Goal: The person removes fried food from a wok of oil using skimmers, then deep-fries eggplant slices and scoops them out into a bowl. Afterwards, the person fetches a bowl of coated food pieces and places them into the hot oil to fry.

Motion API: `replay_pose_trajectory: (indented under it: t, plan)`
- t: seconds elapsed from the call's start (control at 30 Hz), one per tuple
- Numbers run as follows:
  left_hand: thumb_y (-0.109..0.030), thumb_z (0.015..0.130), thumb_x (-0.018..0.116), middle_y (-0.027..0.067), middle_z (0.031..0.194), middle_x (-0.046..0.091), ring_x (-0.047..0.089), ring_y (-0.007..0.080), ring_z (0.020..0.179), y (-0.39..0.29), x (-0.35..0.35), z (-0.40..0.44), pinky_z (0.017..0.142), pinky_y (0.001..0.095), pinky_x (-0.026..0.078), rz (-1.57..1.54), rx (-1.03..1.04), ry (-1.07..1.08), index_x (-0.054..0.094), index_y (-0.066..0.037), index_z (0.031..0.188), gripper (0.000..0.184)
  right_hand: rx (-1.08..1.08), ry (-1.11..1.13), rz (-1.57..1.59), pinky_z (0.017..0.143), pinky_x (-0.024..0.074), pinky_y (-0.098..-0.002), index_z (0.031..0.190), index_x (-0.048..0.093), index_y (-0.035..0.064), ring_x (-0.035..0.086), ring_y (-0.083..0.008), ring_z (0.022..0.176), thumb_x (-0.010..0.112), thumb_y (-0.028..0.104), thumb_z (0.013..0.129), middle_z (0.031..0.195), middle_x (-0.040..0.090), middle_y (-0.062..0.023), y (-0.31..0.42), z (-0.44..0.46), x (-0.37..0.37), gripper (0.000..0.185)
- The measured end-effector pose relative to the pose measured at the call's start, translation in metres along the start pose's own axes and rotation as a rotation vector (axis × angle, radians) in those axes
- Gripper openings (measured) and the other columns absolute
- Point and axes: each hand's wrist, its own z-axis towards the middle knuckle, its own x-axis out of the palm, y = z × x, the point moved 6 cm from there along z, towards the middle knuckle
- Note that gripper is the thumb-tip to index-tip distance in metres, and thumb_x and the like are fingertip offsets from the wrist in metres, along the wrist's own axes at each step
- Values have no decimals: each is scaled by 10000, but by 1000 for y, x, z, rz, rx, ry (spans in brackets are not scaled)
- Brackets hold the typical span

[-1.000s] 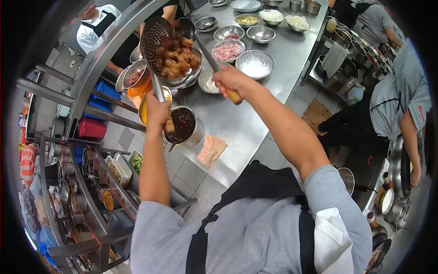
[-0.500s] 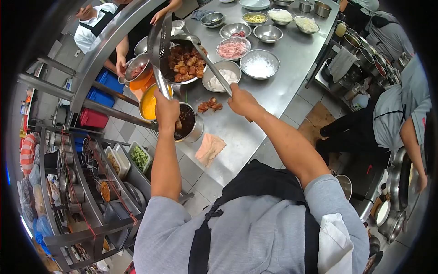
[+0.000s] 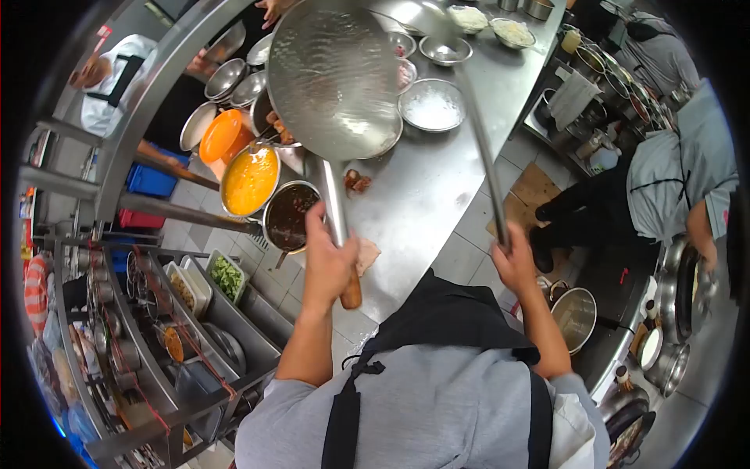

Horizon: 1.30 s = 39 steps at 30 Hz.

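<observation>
My left hand (image 3: 326, 256) is closed round the handle of a large round perforated skimmer (image 3: 332, 86), whose wooden end sticks out below my palm. The skimmer's wide face hangs over the table and hides most of the bowl of browned fried pieces (image 3: 283, 129) behind it. In my right hand (image 3: 516, 262) is the long handle of a ladle (image 3: 486, 156); its head is blurred near the top edge. Left of the skimmer stands a pot of dark sauce (image 3: 289, 215). A small heap of browned pieces (image 3: 357, 181) lies on the steel table (image 3: 426, 187).
A bowl of yellow liquid (image 3: 250, 181) and an orange bowl (image 3: 226, 134) stand to the left. A bowl of white powder (image 3: 432, 105) sits at right. A pink cloth (image 3: 367, 256) lies near the table edge. Another person (image 3: 664, 172) works at right beside the stove.
The skimmer has swung round, turning its wide face to me. My right hand has drawn back to the right with the ladle, away from the fried pieces. The orange bowl shows more fully.
</observation>
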Motion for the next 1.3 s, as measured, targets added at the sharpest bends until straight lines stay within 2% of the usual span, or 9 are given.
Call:
replay_pose_trajectory:
  t: [0.17,0.4,0.6,0.83,0.87,1.0,1.1,1.17,1.3]
  plan:
    - [31,746,627,76,828,540,546,153,557,-7,84,-28,439,270,465,-516,-508,689,313,-79,1322,665,381,-135,-128,584,461,-298,1290,492,89,518,-158,570,631,67,830,714,541,-108,-28,-140,-56,481]
    - [39,758,600,91,835,539,530,167,557,8,211,-98,428,304,453,-436,-863,1309,318,-51,1326,640,882,-376,-113,633,463,-272,1270,531,98,561,-149,645,619,55,833,762,589,-133,-2,-326,-54,447]
    - [-5,744,620,89,813,551,534,168,565,-8,281,-202,445,283,411,-18,-816,1756,325,-65,1335,663,1228,-674,-51,760,494,-462,1338,471,189,638,-425,858,605,218,862,903,653,-209,58,-456,-23,496]
    - [-26,748,635,86,773,545,526,161,521,-60,350,-427,411,293,400,193,-655,2267,338,-12,1284,613,1345,-1313,-36,714,501,-432,1332,460,161,663,-374,799,658,222,870,851,645,-188,104,-589,-2,506]
    - [-34,752,641,84,771,547,524,159,517,-62,358,-468,414,291,407,219,-646,2336,346,-8,1279,604,1315,-1417,-62,651,495,-372,1332,451,111,642,-245,694,677,189,865,794,624,-127,111,-608,-2,525]
    - [-71,763,651,85,678,542,533,173,501,-65,383,-641,453,297,445,245,-645,2541,455,21,1142,437,1051,-1864,212,433,375,-251,1365,371,58,452,-60,504,642,79,875,723,497,-1,131,-654,-31,560]
    - [-81,768,636,83,645,554,536,167,504,-39,390,-753,459,293,444,339,-702,2607,564,-9,819,114,963,-2060,266,398,367,-271,1372,363,65,450,-74,469,633,81,880,725,509,-6,147,-678,-66,561]
    - [-74,755,620,94,653,568,543,166,509,-35,387,-797,469,291,471,423,-679,2623,555,-19,725,89,1247,-2002,124,453,404,-307,1382,345,50,513,-128,529,637,109,878,731,542,-50,141,-709,-72,586]
    - [-96,768,609,93,665,571,547,166,514,10,400,-852,480,283,485,465,-707,2518,555,-21,755,93,1558,-1826,-96,689,500,-418,1404,320,24,654,-335,750,653,152,865,846,650,-196,133,-757,-72,646]
